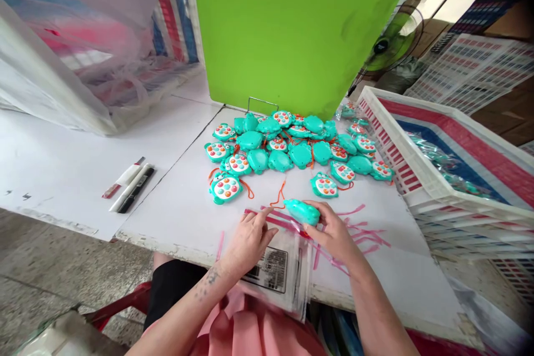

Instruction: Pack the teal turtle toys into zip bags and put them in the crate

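A teal toy (302, 212) with an orange cord (280, 198) is gripped in my right hand (329, 229), its fingers and thumb round the toy's right end. My left hand (251, 238) rests over the stack of clear printed bags (273, 270), fingers apart, its index fingertip near the loop of cord. Nothing shows between its fingers. Beyond both hands lies a pile of teal animal-shaped toys (258, 160), some face up with coloured buttons. Pink strips (367, 233) are scattered to the right of the bags.
Pens or markers (136, 188) lie at the left. A green board (300, 28) stands behind the pile. At the right is a white crate (442, 192) with wrapped toys inside. A fan (390, 44) stands behind it. Plastic sheeting (54, 78) hangs at the left.
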Motion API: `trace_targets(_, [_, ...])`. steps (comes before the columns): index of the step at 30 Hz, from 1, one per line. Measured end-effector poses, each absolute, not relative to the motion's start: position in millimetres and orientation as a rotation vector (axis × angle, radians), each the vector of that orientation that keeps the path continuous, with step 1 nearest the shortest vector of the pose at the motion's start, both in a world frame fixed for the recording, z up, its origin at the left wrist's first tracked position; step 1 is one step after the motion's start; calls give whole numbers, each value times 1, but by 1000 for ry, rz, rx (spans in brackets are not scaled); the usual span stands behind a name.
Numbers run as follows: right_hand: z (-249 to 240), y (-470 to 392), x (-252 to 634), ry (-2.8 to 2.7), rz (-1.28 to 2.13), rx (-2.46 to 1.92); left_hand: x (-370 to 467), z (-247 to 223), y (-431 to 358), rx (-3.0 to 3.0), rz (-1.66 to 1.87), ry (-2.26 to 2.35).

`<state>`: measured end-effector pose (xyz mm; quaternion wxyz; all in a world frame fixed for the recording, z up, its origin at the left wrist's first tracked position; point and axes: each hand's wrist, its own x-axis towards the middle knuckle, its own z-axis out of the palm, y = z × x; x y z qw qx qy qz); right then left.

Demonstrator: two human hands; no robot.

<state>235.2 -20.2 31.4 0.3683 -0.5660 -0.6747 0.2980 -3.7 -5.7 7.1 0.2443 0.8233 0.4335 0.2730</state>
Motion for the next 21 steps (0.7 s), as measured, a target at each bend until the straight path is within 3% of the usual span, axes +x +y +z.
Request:
trace_targets(7, [58, -31, 213, -1904, 1028, -1191, -5, 2, -4, 2304, 747, 1140])
trace_targets(21, [59, -35, 211, -1855, 1218, -1233, -7, -2, -3, 2292, 704, 1086])
